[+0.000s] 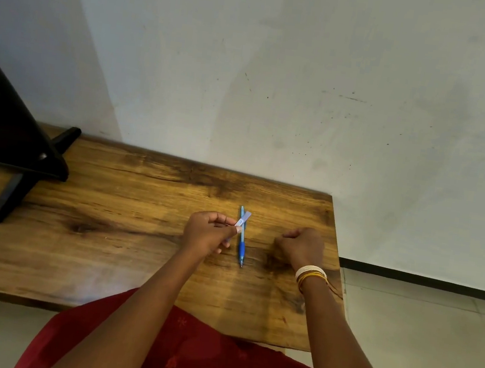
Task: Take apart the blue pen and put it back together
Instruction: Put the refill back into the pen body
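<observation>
1. Head view, the pen: the blue pen [242, 239] lies on the wooden bench [107, 228], running roughly away from the person, its tip pointing back toward them. The dark blue grip section and the tip are on the near end; the paler blue length reaches toward the wall.

2. Head view, left hand: the left hand [207, 234] is raised just beside the pen on its left. Its fingers [237, 229] are pinched together on a pale, slim piece [244, 218] that slants up and across the pen's far half. It looks like the upper barrel or clip end of the pen, but I cannot tell which for sure.

3. Head view, right hand: the right hand [302, 246] rests on the bench to the right of the pen, clear of it, curled into a loose fist. Whether anything small sits inside the fist is hidden. Bangles [311, 274] circle that wrist.

4. Progress, as a judgement: the pen seems already apart, with one piece in the left hand and the rest on the bench. No spring or separate refill can be made out.

5. What is left, as a judgement: either further stripping or, more likely, refitting the held piece onto the lying part. Which direction this stage belongs to cannot be settled from here.
</observation>
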The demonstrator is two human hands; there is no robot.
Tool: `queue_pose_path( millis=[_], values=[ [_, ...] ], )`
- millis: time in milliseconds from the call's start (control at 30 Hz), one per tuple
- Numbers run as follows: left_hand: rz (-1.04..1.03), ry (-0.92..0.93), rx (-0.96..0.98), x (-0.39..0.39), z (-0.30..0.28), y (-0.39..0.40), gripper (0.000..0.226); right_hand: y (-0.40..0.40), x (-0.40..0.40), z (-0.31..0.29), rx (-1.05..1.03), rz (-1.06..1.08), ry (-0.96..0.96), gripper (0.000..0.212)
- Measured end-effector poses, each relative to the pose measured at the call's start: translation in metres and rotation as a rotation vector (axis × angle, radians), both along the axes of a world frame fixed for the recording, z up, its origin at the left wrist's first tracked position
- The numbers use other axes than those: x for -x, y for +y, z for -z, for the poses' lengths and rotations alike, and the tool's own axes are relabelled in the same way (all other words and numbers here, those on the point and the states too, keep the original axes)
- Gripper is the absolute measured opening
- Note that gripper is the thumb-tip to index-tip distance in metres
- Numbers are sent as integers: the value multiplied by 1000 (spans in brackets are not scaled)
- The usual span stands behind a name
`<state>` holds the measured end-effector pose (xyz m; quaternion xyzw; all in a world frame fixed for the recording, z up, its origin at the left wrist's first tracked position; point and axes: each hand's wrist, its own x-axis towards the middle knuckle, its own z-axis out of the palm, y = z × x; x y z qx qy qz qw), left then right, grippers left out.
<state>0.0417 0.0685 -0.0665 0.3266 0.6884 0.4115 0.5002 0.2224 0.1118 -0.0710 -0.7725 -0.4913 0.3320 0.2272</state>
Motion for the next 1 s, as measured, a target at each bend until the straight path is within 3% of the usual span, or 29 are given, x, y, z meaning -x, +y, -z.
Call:
queue_pose_path(
  millis=[133, 267, 433, 667, 1000],
  values=[
    [-5, -32, -9, 1, 0, 0, 12, 2, 16, -2, 37, 5, 260, 10],
    [-14, -39, 12, 4, 1, 0, 13, 1, 33, -3, 100, 98, 795, 16],
    [-24, -46, 20, 11, 2, -1, 14, 0, 40, -6, 133, 144, 994, 14],
    [-35, -57, 0, 19, 1, -2, 12, 0, 43, -8, 127, 183, 1098, 10],
    [-65, -103, -9, 24, 1, -1, 10, 0, 46, -13, 107, 35, 1013, 10]
  ],
)
